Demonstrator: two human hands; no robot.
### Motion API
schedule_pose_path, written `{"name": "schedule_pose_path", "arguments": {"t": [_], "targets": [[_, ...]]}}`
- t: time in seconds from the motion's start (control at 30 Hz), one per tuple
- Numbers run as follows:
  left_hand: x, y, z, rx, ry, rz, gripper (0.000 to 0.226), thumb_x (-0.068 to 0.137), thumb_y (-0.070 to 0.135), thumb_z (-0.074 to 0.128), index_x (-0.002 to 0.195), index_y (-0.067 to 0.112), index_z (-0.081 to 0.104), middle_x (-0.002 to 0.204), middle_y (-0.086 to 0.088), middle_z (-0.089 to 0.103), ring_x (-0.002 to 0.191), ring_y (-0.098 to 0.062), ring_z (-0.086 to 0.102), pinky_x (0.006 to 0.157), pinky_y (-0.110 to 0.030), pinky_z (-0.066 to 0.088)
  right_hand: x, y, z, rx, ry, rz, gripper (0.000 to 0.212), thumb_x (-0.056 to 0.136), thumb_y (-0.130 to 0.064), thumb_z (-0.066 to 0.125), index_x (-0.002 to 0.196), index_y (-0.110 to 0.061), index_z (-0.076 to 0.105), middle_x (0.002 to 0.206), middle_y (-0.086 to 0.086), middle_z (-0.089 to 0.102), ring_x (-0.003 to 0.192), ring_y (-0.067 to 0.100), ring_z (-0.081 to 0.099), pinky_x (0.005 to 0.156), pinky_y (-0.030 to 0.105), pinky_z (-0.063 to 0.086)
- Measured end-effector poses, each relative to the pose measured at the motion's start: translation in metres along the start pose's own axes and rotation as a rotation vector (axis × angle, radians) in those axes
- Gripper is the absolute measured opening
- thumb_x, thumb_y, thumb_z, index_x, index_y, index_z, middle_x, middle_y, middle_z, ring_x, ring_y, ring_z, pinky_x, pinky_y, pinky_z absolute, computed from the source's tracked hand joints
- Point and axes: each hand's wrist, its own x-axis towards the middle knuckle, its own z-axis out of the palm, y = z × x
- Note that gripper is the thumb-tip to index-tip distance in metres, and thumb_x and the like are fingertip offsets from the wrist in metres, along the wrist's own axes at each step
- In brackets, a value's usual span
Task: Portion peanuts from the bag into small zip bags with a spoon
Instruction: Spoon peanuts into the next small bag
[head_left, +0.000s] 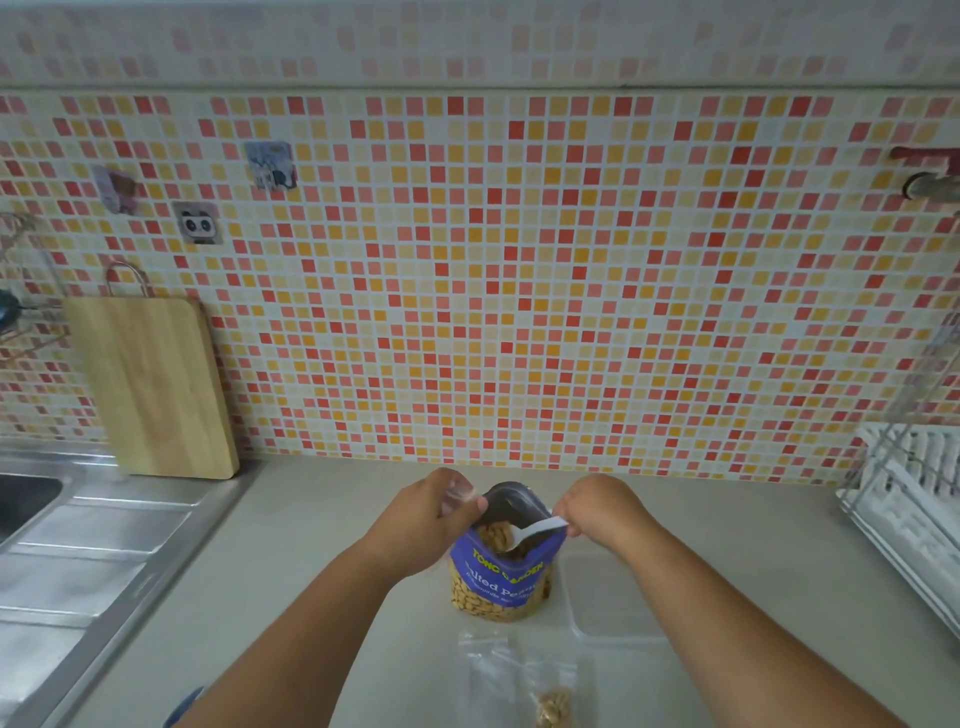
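Note:
A blue peanut bag (506, 577) stands upright and open on the counter, peanuts showing inside and through its clear lower window. My right hand (602, 512) pinches the handle of a white plastic spoon (535, 532), whose bowl is dipped into the bag's mouth. My left hand (434, 512) holds a small clear zip bag (460, 493) next to the left edge of the bag's opening. Near the front edge lies another clear zip bag (524, 675) with a few peanuts (553, 706) in it.
A clear plastic lid or tray (613, 597) lies flat right of the peanut bag. The steel sink and drainboard (78, 561) fill the left. A wooden cutting board (150, 384) leans on the tiled wall. A white dish rack (914, 499) stands at the right.

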Motion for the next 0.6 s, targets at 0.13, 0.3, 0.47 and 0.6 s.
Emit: {"name": "schedule_pose_path", "arguments": {"t": [0.13, 0.3, 0.47, 0.6], "targets": [[0.0, 0.003, -0.001, 0.114, -0.024, 0.028, 0.039, 0.084, 0.05, 0.06, 0.115, 0.028, 0.049, 0.111, 0.005, 0.06, 0.091, -0.013, 0.058, 0.077, -0.027, 0.052, -0.002, 0.011, -0.011, -0.107, -0.062, 0.006, 0.033, 0.094, -0.017, 0.049, 0.126, -0.014, 0.057, 0.131, 0.006, 0.056, 0.11, 0.022, 0.055, 0.094, 0.03, 0.042], [0.003, 0.008, 0.001, 0.292, -0.079, 0.082, 0.046, 0.082, 0.05, 0.061, 0.119, 0.027, 0.046, 0.115, 0.002, 0.061, 0.097, -0.017, 0.057, 0.084, -0.033, 0.051, -0.003, 0.024, -0.021, -0.1, -0.053, 0.052, 0.039, 0.094, -0.015, 0.049, 0.133, -0.015, 0.053, 0.135, 0.002, 0.054, 0.113, 0.019, 0.054, 0.099, 0.029, 0.041], [0.007, 0.016, 0.004, 0.411, -0.103, 0.106, 0.05, 0.084, 0.049, 0.059, 0.125, 0.024, 0.044, 0.118, -0.001, 0.06, 0.102, -0.02, 0.056, 0.086, -0.032, 0.046, -0.002, 0.031, -0.035, -0.095, 0.01, 0.061, 0.041, 0.095, -0.02, 0.049, 0.136, -0.017, 0.049, 0.135, 0.001, 0.052, 0.12, 0.019, 0.051, 0.1, 0.029, 0.04], [0.013, 0.021, 0.009, 0.469, -0.097, 0.107, 0.053, 0.084, 0.052, 0.058, 0.125, 0.021, 0.043, 0.12, -0.002, 0.06, 0.104, -0.022, 0.057, 0.088, -0.035, 0.047, -0.005, 0.029, -0.038, -0.049, 0.07, -0.016, 0.04, 0.094, -0.017, 0.05, 0.133, -0.011, 0.052, 0.124, 0.006, 0.058, 0.112, 0.018, 0.055, 0.094, 0.024, 0.045]]}}
